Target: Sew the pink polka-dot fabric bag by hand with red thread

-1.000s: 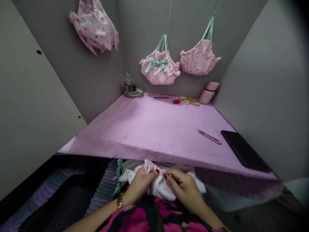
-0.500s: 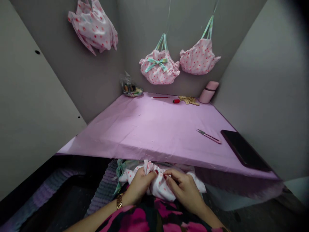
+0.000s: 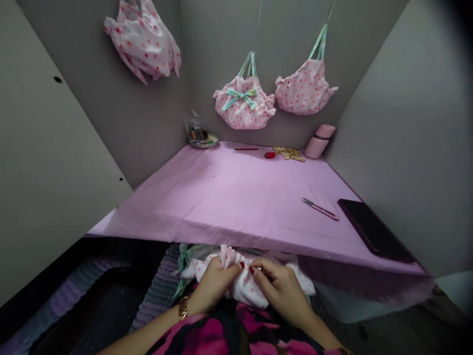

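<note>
Below the table's front edge, on my lap, lies a bunched white cloth with pink dots (image 3: 244, 286) and a teal ribbon at its left. My left hand (image 3: 214, 286) is closed, pinching a gathered fold of that cloth between thumb and fingers. My right hand (image 3: 283, 291) is closed too, its fingertips pressed on the same fold, almost touching my left thumb. Both hands sit just under the lilac table (image 3: 229, 197). A gold bracelet is on my left wrist.
On the table lie small snips (image 3: 320, 208), a dark tablet (image 3: 373, 230), a red thread spool (image 3: 270, 155), a red pencil (image 3: 244, 149), wooden pieces (image 3: 290, 153), a pink bottle (image 3: 320, 141) and a small basket (image 3: 202, 138). Three dotted fabric bags (image 3: 244, 106) hang on the grey walls.
My fingertips have shifted slightly on the fold, drawing a little closer together; otherwise nothing has moved.
</note>
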Tool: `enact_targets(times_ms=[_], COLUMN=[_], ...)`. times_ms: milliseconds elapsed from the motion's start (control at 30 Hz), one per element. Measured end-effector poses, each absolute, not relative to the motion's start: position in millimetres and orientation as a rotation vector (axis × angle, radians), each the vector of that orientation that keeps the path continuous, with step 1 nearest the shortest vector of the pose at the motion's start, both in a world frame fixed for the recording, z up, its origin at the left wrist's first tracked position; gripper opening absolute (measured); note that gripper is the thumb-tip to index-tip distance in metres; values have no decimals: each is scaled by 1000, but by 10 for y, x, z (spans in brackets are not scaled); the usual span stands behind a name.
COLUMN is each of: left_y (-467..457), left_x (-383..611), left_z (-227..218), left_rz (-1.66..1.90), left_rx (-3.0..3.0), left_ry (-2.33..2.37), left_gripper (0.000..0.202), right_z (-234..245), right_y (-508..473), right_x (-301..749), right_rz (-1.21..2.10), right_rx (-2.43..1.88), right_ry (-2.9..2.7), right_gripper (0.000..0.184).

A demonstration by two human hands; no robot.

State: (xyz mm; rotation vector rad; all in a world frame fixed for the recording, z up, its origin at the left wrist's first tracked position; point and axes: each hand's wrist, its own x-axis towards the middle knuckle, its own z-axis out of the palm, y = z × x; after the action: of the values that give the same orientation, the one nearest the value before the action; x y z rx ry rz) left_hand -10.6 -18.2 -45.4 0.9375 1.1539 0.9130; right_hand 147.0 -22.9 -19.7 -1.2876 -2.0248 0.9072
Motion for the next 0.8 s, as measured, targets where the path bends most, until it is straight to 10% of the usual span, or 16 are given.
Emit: enact_targets(times_ms=[800], left_y=[-171], left_x=[-131], left_z=[-474], left_rz=[883], left_rx=[1209], left_ry=[1203], left_gripper=[19], right_z=[-441], right_y=[-194], right_x=[1516], right_rz=[1340], right_rx=[-1262], right_ry=[-1771], right_gripper=[12])
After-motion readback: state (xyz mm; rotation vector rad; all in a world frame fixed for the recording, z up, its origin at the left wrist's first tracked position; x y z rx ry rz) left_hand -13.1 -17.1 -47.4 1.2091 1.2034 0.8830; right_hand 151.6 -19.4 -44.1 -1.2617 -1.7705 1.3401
